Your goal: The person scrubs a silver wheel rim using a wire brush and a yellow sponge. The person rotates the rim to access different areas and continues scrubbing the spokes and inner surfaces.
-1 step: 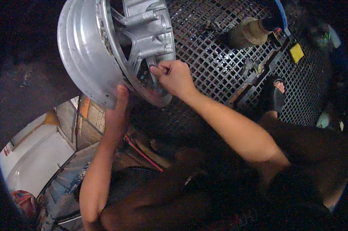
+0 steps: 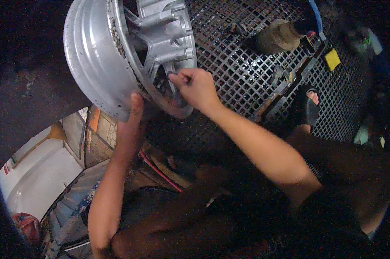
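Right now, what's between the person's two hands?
In the head view, the lower rim of the silver wheel lies between them: the left hand props it from below outside, the right hand reaches inside by the spokes.

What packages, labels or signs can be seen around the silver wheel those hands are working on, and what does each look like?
Small yellow square tag: lies on the metal grating, upper right; flat, bright yellow.
Red-and-white sticker: on the white panel at lower left; small, oblong.
Pale bottle with green marking: far upper right, dim and blurred.
No screens in view.
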Tool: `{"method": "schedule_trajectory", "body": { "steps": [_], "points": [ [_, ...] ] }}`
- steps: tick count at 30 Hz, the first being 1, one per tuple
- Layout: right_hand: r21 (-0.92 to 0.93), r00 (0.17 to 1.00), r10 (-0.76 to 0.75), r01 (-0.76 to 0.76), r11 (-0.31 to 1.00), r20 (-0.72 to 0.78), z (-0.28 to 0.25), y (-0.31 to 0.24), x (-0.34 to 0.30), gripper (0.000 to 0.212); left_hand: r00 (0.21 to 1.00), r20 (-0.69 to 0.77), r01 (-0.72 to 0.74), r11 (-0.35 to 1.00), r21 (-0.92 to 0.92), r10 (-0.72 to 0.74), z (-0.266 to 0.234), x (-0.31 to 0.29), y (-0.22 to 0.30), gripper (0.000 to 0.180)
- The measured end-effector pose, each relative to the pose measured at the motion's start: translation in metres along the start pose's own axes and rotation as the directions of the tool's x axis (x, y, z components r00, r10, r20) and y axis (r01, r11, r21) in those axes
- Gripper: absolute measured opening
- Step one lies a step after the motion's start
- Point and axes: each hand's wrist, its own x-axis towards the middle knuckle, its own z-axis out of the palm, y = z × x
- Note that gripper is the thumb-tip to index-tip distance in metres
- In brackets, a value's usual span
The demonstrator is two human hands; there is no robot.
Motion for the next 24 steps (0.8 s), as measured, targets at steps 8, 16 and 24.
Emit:
{"method": "schedule_trajectory", "body": {
  "steps": [8, 16, 24],
  "points": [
    [0.001, 0.993, -0.029, 0.029, 1.0, 0.118, -0.009, 0.005, -0.012, 0.035, 0.994, -0.088, 0.073, 0.989, 0.125, -0.062, 0.006, -0.012, 0.016, 0.06],
    [-0.114, 0.982, -0.035, 0.057, 0.992, 0.185, -0.017, 0.009, -0.017, 0.033, 0.996, 0.089, -0.002, 1.0, -0.031, 0.005, 0.004, -0.011, -0.007, 0.068],
    [-0.065, 0.971, -0.132, 0.147, 0.987, 0.2, -0.015, 0.007, 0.002, 0.036, 0.998, -0.051, 0.036, 0.989, 0.144, -0.029, -0.006, -0.013, 0.009, 0.073]
  ]
}}
